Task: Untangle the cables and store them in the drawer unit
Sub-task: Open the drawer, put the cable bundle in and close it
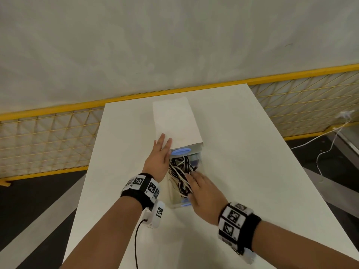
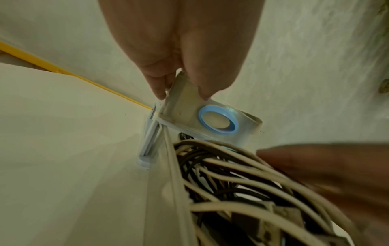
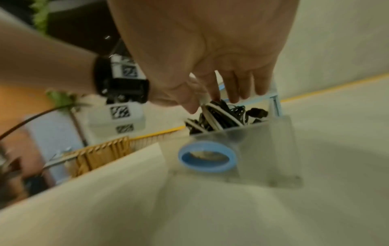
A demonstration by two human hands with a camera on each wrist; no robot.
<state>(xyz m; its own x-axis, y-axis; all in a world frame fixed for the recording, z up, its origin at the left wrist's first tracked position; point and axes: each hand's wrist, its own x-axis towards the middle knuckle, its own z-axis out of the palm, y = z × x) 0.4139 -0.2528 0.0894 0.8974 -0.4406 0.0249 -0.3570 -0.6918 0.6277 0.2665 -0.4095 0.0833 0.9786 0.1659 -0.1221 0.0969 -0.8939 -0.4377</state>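
Observation:
A white drawer unit (image 1: 175,119) stands in the middle of the white table (image 1: 242,152). One clear drawer (image 1: 175,204) with a blue ring handle (image 3: 207,155) is pulled out toward me. It holds a tangle of black and white cables (image 1: 179,174). My left hand (image 1: 163,146) rests flat on the unit's top front left corner, fingers straight, above a shut drawer's blue handle (image 2: 218,119). My right hand (image 1: 194,181) lies over the cables (image 3: 221,114) in the open drawer, its fingers (image 3: 233,89) stretched out and touching them.
A yellow mesh fence (image 1: 48,136) runs behind the table. A white cord (image 1: 328,148) trails on the dark floor at the right. The table's left edge (image 1: 85,171) lies close to my left arm. A black wire (image 1: 137,243) hangs from my left wrist camera.

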